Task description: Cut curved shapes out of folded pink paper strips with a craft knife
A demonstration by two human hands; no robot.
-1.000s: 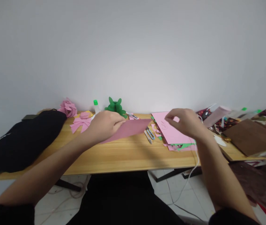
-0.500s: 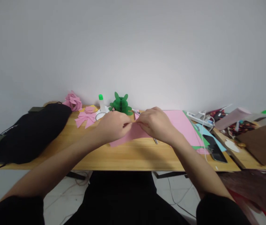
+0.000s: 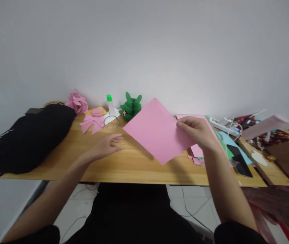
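My right hand (image 3: pixel 197 133) grips a square pink paper sheet (image 3: pixel 157 130) by its right corner and holds it tilted above the wooden table (image 3: pixel 134 166). My left hand (image 3: pixel 106 145) lies low over the table to the left of the sheet, fingers stretched out and holding nothing. Behind the sheet stand a green paper ornament (image 3: pixel 131 105) and a glue bottle (image 3: pixel 111 105) with a green cap. A pink paper bow (image 3: pixel 92 122) and a pink paper flower (image 3: pixel 77 101) lie at the back left.
A black bag (image 3: pixel 24 139) fills the table's left end. A clear tape ring (image 3: pixel 111 121) lies by the glue. More pink and green sheets (image 3: pixel 197 149), a black phone (image 3: pixel 238 160), a power strip (image 3: pixel 223 126) with cables and a brown board (image 3: pixel 287 159) crowd the right.
Both hands held the pink sheet together on the table; now my left hand has let go and lowered, while my right hand has lifted the sheet up unfolded.
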